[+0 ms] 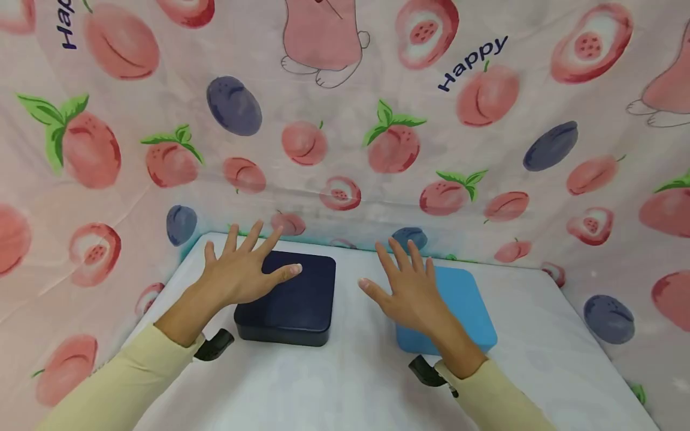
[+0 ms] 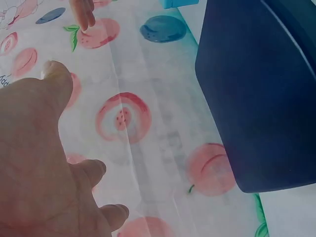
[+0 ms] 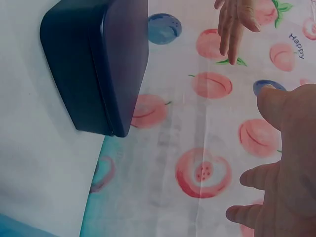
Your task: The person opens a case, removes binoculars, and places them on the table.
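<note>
In the head view my left hand [image 1: 237, 276] hovers over the left part of a dark navy box [image 1: 299, 299], its fingers spread and holding nothing. The box is flat with rounded corners and looks closed. My right hand [image 1: 412, 292], fingers also spread, hangs above the left side of a light blue box [image 1: 468, 308] and hides part of it. From the left wrist, my left hand [image 2: 29, 158] shows apart from the navy box [image 2: 259, 98]. In the right wrist view my right hand [image 3: 291, 163] is apart from the navy box [image 3: 121, 64] too.
Both boxes lie on a white table [image 1: 353, 383], with a gap between them. A fruit-printed cloth [image 1: 334, 161] rises behind the table and along its sides. A small black device sits at each wrist, by the cream sleeves [image 1: 135, 371].
</note>
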`<state>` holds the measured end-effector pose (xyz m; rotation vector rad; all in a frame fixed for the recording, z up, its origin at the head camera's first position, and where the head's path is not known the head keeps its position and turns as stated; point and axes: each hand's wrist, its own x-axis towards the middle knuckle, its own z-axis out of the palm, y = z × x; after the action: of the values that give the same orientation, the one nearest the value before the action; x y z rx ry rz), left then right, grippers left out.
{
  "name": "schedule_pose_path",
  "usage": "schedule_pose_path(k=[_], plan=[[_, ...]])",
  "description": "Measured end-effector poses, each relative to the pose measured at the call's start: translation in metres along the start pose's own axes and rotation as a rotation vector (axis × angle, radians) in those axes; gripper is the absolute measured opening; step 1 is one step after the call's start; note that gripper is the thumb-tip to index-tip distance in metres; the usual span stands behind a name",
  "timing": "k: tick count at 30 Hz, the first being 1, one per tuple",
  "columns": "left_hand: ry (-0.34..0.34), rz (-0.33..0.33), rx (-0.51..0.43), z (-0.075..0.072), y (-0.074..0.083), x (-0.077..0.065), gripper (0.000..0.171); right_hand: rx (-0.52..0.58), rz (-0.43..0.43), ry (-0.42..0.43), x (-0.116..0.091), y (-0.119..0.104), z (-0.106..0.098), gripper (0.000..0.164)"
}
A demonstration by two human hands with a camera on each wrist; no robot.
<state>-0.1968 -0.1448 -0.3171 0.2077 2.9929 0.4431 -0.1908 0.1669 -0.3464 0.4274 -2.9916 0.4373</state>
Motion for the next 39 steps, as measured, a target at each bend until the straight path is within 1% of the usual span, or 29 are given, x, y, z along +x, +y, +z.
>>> schedule_pose_path(k=[7, 11, 16, 25, 30, 34, 39], plan=[[0.002, -0.009, -0.003, 0.010, -0.009, -0.007, 0.101, 0.001, -0.011, -0.053, 0.000, -0.009, 0.012, 0.085], [0.017, -0.012, -0.003, 0.012, -0.014, -0.009, 0.100, 0.008, -0.033, -0.047, 0.001, -0.014, 0.017, 0.084], [0.012, -0.022, -0.003, 0.017, -0.020, -0.011, 0.100, 0.016, -0.052, -0.074, 0.002, -0.021, 0.024, 0.083], [0.026, -0.034, -0.033, 0.028, -0.030, -0.013, 0.101, 0.009, -0.061, -0.057, 0.004, -0.030, 0.039, 0.083], [0.033, -0.042, -0.043, 0.037, -0.036, -0.014, 0.101, 0.010, -0.054, -0.062, 0.004, -0.034, 0.047, 0.083], [0.025, -0.044, -0.059, 0.048, -0.040, -0.014, 0.103, 0.029, -0.057, -0.066, 0.004, -0.037, 0.055, 0.083], [0.022, -0.045, -0.067, 0.059, -0.045, -0.015, 0.104, 0.059, -0.048, -0.096, 0.005, -0.040, 0.066, 0.084]])
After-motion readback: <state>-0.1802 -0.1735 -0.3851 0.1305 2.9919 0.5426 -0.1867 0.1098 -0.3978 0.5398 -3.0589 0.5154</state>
